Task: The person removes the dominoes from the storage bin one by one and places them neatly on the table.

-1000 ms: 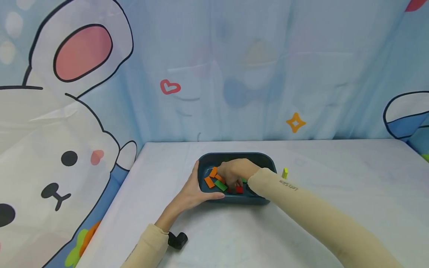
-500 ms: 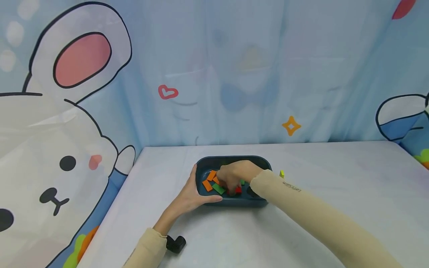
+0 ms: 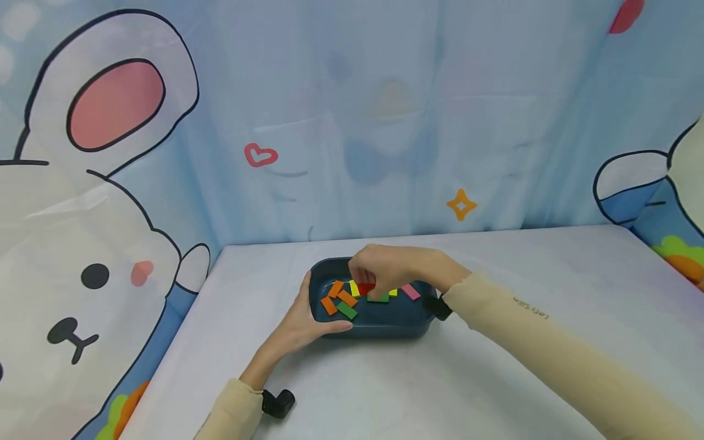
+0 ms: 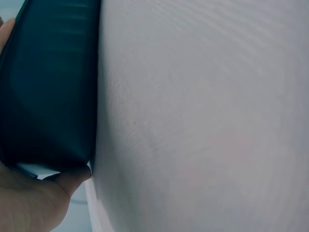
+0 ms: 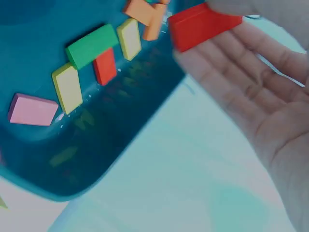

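A dark blue rectangular tray (image 3: 379,332) rests on the table. My left hand (image 3: 302,324) grips its left end, thumb along the near wall and fingers at the far side. Above the tray, my right hand (image 3: 387,267) pinches a red block (image 5: 205,24) between thumb and fingers. On the tray floor lie several orange blocks (image 3: 337,289), green ones (image 3: 347,310), yellow ones (image 5: 129,39) and a pink block (image 3: 410,291). The right wrist view also shows a second red block (image 5: 105,66), touching a green block (image 5: 92,46).
A white cloth covers the table (image 3: 352,379). Behind it hangs a light blue curtain (image 3: 385,122) with cartoon prints. Black cameras (image 3: 278,403) are strapped at both wrists.
The right hand has come up from the tray floor with the red block pinched in it. The left hand keeps its hold on the tray. The head view has shifted slightly.
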`<action>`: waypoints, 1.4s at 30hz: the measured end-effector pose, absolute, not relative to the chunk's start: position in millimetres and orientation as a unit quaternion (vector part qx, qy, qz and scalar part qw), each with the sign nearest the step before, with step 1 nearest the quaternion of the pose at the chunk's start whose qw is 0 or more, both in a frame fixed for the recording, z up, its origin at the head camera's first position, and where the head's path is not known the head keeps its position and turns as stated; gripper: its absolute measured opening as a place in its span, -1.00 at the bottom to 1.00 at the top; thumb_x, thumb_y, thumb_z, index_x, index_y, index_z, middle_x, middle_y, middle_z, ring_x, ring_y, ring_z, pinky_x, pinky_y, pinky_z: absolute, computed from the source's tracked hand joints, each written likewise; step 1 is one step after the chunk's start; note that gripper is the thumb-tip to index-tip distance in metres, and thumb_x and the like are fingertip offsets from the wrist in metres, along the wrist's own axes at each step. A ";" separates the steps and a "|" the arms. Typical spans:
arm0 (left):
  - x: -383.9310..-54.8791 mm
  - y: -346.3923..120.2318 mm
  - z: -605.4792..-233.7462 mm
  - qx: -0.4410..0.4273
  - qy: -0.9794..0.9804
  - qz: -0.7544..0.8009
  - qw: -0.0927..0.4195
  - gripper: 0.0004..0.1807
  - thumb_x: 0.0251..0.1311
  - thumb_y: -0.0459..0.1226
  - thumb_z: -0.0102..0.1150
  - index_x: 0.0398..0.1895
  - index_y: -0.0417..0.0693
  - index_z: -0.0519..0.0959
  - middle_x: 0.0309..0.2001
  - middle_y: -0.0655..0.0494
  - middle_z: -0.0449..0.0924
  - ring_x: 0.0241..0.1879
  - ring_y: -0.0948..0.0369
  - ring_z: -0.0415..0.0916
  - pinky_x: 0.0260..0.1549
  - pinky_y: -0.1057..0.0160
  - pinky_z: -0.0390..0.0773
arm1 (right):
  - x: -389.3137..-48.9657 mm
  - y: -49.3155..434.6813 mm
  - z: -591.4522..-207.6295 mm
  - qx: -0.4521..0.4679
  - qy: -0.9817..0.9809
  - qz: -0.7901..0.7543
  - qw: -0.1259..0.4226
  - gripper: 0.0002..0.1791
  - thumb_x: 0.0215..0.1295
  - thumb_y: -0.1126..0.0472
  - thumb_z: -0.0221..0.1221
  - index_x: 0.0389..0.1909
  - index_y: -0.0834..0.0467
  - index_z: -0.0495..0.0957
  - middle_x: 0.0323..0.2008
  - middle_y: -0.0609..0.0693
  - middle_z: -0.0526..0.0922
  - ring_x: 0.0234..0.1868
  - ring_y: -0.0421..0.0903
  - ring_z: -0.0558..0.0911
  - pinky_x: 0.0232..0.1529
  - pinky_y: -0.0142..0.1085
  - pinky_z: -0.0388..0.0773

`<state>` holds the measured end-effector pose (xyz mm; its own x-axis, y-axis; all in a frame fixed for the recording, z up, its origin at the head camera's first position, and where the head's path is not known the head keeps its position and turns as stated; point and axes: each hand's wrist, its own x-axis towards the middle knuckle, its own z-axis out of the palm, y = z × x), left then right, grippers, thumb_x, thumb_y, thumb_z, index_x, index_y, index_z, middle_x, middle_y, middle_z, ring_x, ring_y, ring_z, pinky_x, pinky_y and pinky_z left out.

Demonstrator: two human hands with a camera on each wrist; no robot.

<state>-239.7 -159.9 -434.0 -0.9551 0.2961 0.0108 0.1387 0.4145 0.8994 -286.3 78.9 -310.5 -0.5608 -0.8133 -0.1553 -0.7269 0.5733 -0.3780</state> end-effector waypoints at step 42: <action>-240.3 -161.5 -434.7 0.115 0.857 0.497 0.066 0.54 -0.04 0.16 0.63 0.72 -0.05 -0.34 0.68 -0.17 -0.12 0.58 -0.17 0.05 0.45 -0.33 0.20 | -302.6 276.8 -425.1 -0.208 0.856 -0.465 0.092 -0.73 0.25 0.34 0.43 -0.09 0.29 0.61 -0.16 0.13 0.67 -0.12 -0.06 0.64 -0.05 -0.34 0.63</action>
<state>-240.3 -161.5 -434.7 -0.9648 0.2629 0.0005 0.1311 0.4793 0.8678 -302.6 276.8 -425.1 -0.8964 -0.4419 0.0352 -0.2701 0.4814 -0.8338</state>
